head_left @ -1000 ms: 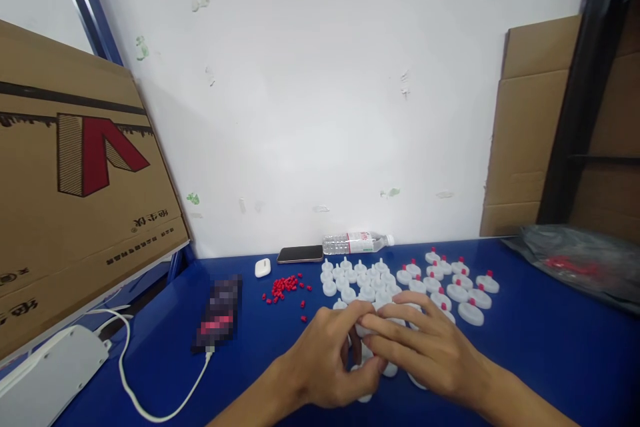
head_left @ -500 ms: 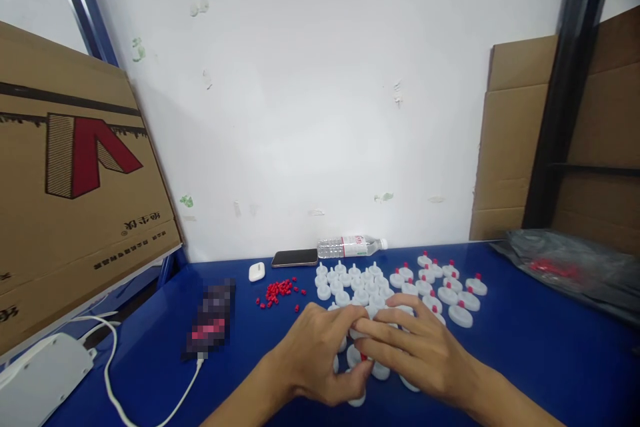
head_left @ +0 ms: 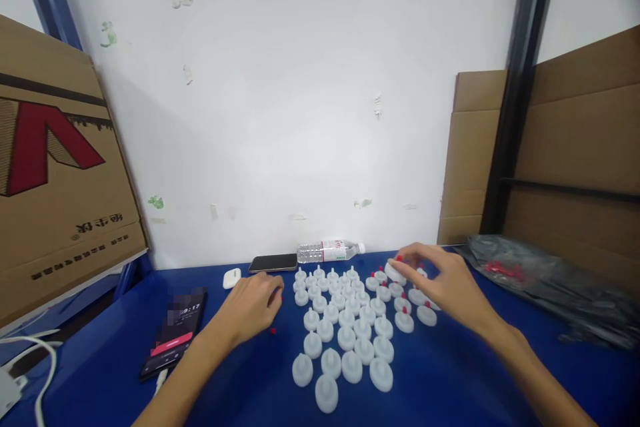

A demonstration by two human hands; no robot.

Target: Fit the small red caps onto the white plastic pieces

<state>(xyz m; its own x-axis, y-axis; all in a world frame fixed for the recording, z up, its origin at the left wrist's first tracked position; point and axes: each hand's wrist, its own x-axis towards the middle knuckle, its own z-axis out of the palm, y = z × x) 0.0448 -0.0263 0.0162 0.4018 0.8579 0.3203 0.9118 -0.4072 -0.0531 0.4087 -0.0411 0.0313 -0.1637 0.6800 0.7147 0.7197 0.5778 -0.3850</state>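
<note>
In the head view my right hand [head_left: 440,280] pinches a white lid with a red cap [head_left: 396,272] between thumb and fingers, just above the group of red-tipped lids at the right. My left hand [head_left: 254,305] is curled downward over the small red caps, hiding most of them; what its fingertips hold cannot be made out. One loose red cap [head_left: 273,331] shows beside it. Between my hands stand many white round lids with bare nozzles [head_left: 347,338] on the blue table. Several lids with red caps on their nozzles [head_left: 404,320] lie below my right hand.
A plastic bottle [head_left: 330,251], a dark phone [head_left: 273,263] and a white earbud case [head_left: 231,278] lie along the wall. A lit phone [head_left: 175,333] is at left near a cardboard box [head_left: 65,167]. A grey plastic bag [head_left: 540,287] lies at right.
My hands have parted from the front middle: the left went left to the red caps, the right carried a red-capped lid to the right group. The view has shifted rightward.
</note>
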